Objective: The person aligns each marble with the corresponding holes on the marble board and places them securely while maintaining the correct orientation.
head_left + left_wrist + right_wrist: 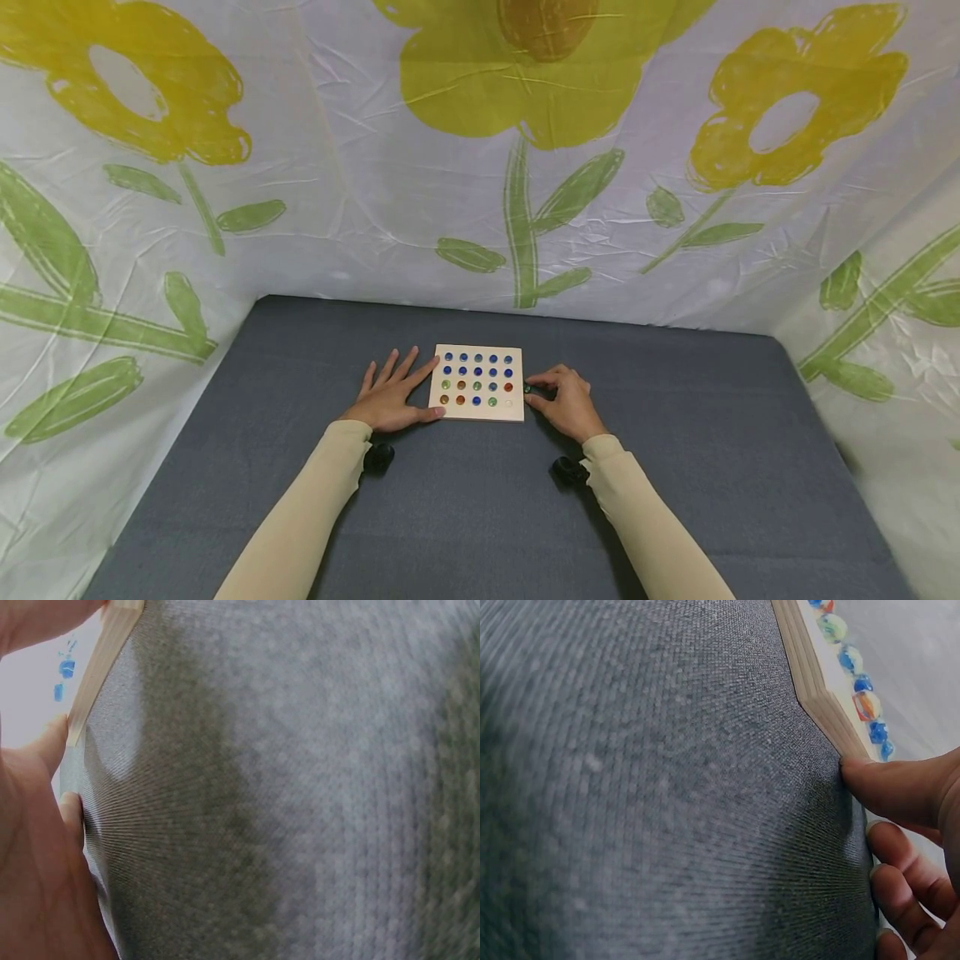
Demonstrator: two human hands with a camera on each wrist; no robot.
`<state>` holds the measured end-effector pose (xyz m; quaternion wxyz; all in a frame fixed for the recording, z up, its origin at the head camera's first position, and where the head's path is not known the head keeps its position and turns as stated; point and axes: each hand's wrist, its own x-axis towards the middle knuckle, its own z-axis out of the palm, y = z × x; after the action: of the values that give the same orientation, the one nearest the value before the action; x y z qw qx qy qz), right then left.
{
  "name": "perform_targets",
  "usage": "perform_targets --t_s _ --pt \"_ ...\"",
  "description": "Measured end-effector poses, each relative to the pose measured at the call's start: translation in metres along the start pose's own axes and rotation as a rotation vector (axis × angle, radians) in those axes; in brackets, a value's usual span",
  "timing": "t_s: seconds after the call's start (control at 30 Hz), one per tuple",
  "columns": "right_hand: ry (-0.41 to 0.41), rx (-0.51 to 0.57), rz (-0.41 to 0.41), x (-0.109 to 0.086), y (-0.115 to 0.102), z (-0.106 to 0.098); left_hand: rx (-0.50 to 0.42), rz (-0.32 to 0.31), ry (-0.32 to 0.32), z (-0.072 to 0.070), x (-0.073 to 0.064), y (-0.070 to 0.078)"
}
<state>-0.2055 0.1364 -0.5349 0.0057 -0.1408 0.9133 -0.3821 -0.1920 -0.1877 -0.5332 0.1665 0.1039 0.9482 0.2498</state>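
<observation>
A pale wooden board [477,413] lies on the dark cloth with rows of colored glass marbles [477,372] set in it, blue in the far rows, mixed green, orange and blue in the near ones. My left hand [390,404] lies spread at its left side, thumb and index finger touching the left edge. At the right edge is my right hand [566,402], fingers bent, the thumb tip right at the board's side in the right wrist view. A small dark greenish spot shows between thumb and index fingertip; I cannot tell whether they pinch something.
Dark grey cloth [465,517] covers the table around the board. White sheeting [360,192] printed with yellow flowers hangs behind and on both sides. A small black device [378,458] sits at the left wrist, another black device [568,471] at the right.
</observation>
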Motion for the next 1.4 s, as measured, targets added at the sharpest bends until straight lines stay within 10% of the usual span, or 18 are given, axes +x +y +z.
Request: perform_targets --t_s 1.4 --pt "-0.011 0.038 -0.057 -0.016 -0.028 0.007 0.024 -0.013 -0.011 0.006 0.005 -0.007"
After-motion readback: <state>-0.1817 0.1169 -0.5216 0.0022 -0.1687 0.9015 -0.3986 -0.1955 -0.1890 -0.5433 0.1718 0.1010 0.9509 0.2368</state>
